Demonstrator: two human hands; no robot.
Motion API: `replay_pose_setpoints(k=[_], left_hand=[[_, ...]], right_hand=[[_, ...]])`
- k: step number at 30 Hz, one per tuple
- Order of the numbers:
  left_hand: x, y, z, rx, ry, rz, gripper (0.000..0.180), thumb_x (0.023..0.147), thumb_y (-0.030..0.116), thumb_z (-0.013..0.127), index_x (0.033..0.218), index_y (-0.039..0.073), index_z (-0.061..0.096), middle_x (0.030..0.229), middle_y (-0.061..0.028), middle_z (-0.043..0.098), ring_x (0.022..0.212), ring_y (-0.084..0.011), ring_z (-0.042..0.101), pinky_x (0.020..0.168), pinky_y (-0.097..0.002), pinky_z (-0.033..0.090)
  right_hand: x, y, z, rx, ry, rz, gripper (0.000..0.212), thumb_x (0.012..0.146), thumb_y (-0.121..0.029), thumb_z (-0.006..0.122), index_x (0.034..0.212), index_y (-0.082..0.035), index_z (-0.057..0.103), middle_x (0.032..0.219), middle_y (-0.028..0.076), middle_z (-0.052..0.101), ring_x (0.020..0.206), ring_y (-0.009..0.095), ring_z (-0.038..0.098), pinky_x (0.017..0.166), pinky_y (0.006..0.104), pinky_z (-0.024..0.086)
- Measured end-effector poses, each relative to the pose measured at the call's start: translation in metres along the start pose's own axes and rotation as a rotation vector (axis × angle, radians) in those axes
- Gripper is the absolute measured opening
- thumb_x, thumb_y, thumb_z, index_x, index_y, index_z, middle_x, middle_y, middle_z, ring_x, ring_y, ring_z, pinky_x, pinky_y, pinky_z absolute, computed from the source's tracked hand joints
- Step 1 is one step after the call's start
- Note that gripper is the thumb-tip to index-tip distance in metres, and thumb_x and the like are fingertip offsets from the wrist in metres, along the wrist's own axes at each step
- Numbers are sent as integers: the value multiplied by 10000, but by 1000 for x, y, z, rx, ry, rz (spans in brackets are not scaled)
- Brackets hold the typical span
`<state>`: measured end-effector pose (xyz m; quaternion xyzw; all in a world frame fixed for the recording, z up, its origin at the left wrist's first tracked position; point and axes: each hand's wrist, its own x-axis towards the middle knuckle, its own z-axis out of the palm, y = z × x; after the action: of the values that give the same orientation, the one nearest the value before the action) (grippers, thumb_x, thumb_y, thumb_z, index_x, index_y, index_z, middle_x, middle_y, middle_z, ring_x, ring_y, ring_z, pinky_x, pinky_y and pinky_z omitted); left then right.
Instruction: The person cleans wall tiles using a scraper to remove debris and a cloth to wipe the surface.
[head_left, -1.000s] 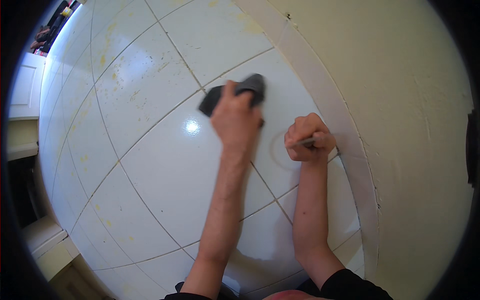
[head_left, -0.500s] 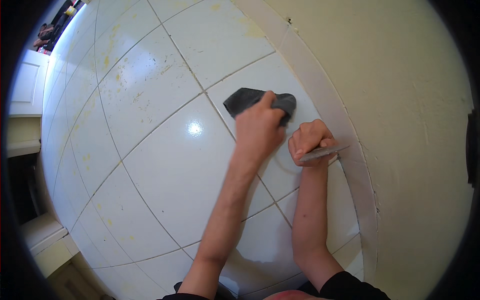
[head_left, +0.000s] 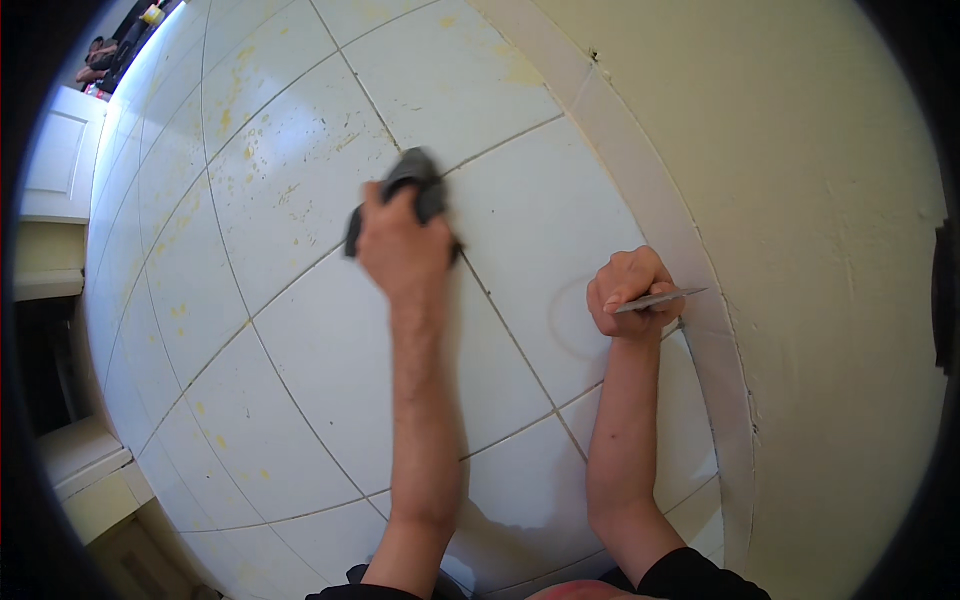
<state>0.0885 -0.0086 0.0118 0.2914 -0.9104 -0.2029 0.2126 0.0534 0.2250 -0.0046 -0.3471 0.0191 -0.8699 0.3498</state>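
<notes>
Head view shows the left hand (head_left: 405, 250) closed on a dark grey cloth (head_left: 420, 185), pressed flat on the white tiled floor (head_left: 300, 330) over a grout line. The right hand (head_left: 630, 295) grips a thin metal blade (head_left: 660, 299) near the skirting strip (head_left: 690, 270). Tiles near the arms look clean; yellow specks remain on about 4 tiles further left. Open floor lies leftward, the wall (head_left: 800, 250) closes the right.
</notes>
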Motion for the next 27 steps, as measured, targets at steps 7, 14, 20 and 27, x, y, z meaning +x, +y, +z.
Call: replay_pose_setpoints(k=[7,14,20,27], left_hand=[[14,-12,-23,-530,85,150,323,705,-72,602,1005,-57,722,961,-154,628,810,-341,627,728,-367,518],[-32,52,4,-316,-676,404,305,639,22,722,940,37,764,1111,-94,678,916,-383,688,786,-464,561],[-32,37,22,-319,-239,234,318,660,47,753,978,62,775,1257,-103,650,922,-392,699,787,-481,570],[1,-9,-3,-120,110,-37,290,756,42,698,1037,2,754,1170,-166,655,961,-415,675,875,-463,559]], right_hand=[[3,6,2,49,7,-5,465,951,-89,557,1158,328,566,431,-29,360,326,35,245,313,264,143],[-1,5,0,102,-57,-69,456,1008,-125,558,1171,299,588,427,-57,329,316,44,239,307,265,176],[4,6,2,110,-60,-58,442,1015,-115,555,1205,284,582,430,-66,323,321,40,252,308,259,180],[1,4,0,75,-41,-79,457,1006,-119,571,1219,285,570,429,-69,322,321,36,250,309,253,175]])
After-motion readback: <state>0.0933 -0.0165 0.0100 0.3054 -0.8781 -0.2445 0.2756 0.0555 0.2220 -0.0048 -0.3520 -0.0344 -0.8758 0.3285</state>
